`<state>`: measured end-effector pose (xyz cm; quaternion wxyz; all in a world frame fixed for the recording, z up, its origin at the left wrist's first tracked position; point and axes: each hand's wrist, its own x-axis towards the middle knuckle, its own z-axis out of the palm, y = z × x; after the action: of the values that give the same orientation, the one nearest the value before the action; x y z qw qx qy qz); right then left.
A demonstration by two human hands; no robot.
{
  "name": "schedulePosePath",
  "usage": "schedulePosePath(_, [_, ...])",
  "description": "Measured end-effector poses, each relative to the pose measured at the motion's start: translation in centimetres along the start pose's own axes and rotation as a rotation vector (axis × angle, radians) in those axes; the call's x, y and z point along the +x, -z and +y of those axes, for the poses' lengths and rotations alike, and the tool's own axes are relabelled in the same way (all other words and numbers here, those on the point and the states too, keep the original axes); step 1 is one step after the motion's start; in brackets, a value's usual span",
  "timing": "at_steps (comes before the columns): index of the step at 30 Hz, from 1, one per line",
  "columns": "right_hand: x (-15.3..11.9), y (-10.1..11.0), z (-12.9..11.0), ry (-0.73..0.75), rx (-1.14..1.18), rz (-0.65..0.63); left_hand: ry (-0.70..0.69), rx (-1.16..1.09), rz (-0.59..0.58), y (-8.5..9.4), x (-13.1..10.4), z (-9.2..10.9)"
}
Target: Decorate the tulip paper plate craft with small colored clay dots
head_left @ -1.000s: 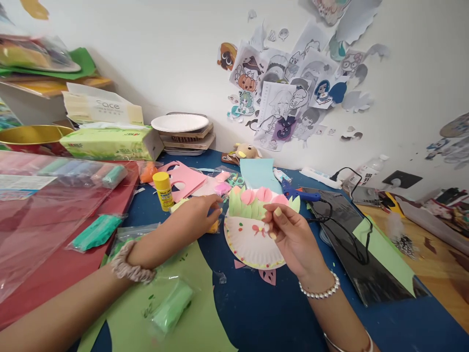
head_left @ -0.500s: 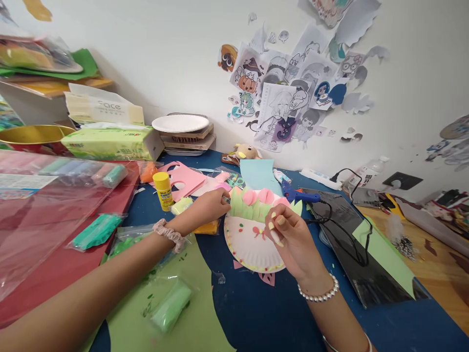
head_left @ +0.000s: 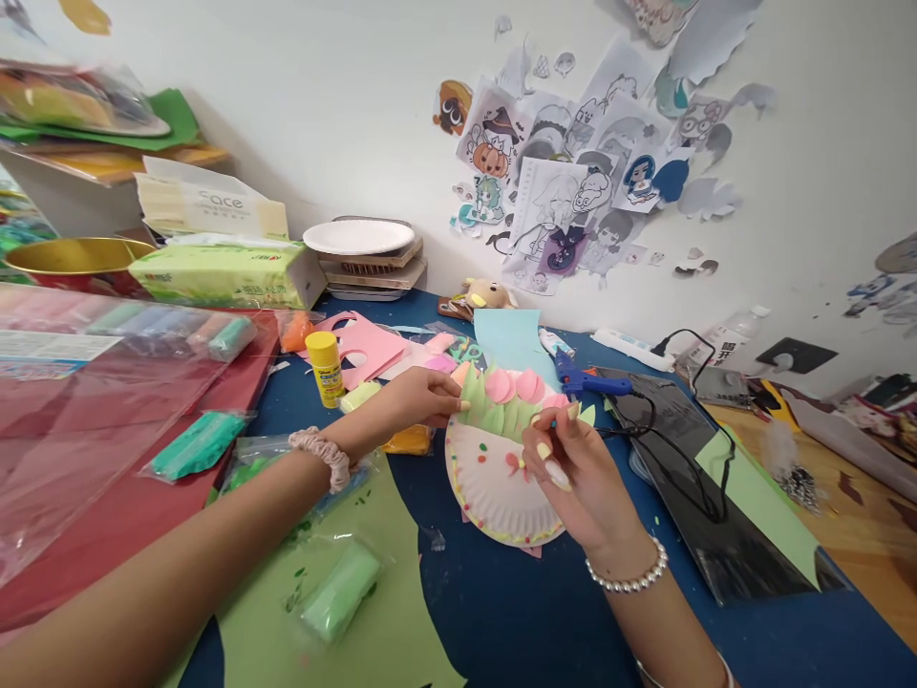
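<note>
A paper plate craft lies on the blue table. Its ribbed white half is edged with yellow trim and small dots, and a small red bow is stuck on it. Green paper leaves and pink paper flowers rise along its top. My left hand pinches the craft's upper left edge by the leaves. Over its right side, my right hand is closed in a pinch. A tiny bluish speck shows at those fingertips, too small to name.
A blue glue gun with a black cord lies behind my right hand. On the left are a yellow glue stick, bagged green clay and a teal clay pack. Pink paper scraps lie farther back.
The craft has turned slightly, and its lower edge sits a little lower. My left fingers now press on its leaf edge. My right hand's pinch has shifted slightly; the camera view has moved a little.
</note>
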<state>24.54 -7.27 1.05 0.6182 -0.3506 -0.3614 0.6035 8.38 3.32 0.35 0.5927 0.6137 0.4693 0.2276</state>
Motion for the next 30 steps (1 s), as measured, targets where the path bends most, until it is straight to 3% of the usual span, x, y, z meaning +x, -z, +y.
schedulePosePath(5, [0.1, 0.1, 0.1, 0.018, 0.007, -0.040, 0.047, -0.078, -0.062, 0.1, -0.3, -0.2])
schedulePosePath(11, [0.0, 0.0, 0.0, -0.037, -0.008, 0.022, 0.086, -0.151, -0.160, 0.3, -1.6, -0.1])
schedulePosePath(15, [0.0, 0.0, 0.1, -0.008, -0.017, -0.003, 0.091, -0.173, -0.202, 0.2, -2.0, -0.1])
schedulePosePath(30, [-0.1, 0.0, -0.2, 0.041, -0.060, 0.032, 0.080, -0.085, -0.171, -0.8, -1.8, -0.2])
